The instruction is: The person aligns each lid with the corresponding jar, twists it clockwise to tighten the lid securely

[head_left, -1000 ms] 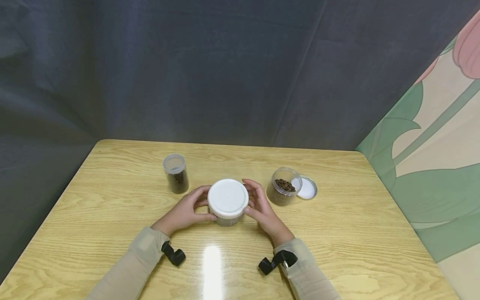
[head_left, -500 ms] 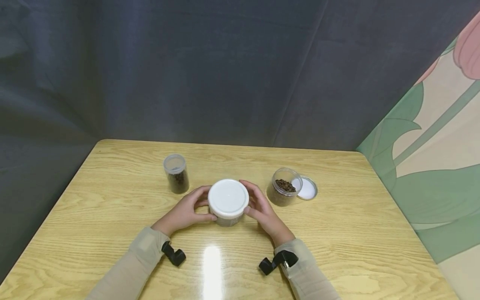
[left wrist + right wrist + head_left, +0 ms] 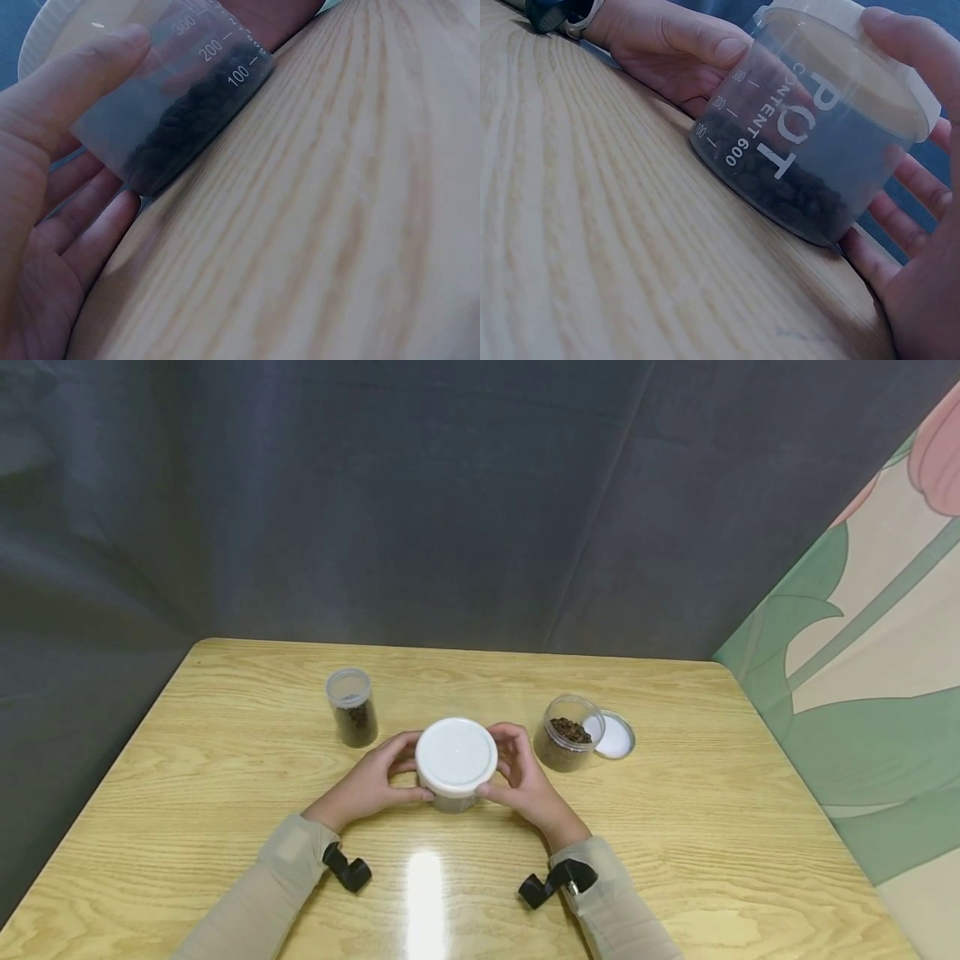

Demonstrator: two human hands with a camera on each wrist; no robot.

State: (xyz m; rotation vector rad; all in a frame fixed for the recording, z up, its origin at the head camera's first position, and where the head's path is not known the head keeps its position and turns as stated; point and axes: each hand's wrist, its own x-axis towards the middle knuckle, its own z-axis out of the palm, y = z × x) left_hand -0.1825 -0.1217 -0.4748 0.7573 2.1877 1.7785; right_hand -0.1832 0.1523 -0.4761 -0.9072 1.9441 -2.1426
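Note:
A clear plastic jar (image 3: 802,135) printed "POT CONTENT 600" stands upright on the wooden table, with dark lumps like coffee beans in its lower part. Its white lid (image 3: 456,753) sits on top. From the left, my left hand (image 3: 371,785) holds the jar's wall, thumb in front and fingers curled behind. My right hand (image 3: 531,789) grips the lid's rim from the right; in the right wrist view the thumb (image 3: 911,34) lies on the rim. The lower fingers of that hand reach down beside the jar.
Behind left stands a narrow clear jar (image 3: 356,722) of dark contents. Behind right is an uncovered clear jar (image 3: 562,753) of brown beans, beside a round white lid (image 3: 617,739) lying flat. A dark curtain (image 3: 420,527) hangs beyond the wooden table (image 3: 712,827).
My right thumb has shifted left along the front of the lid's rim, and the fingers of that hand have moved around the rim. My left hand and the jar have stayed in place.

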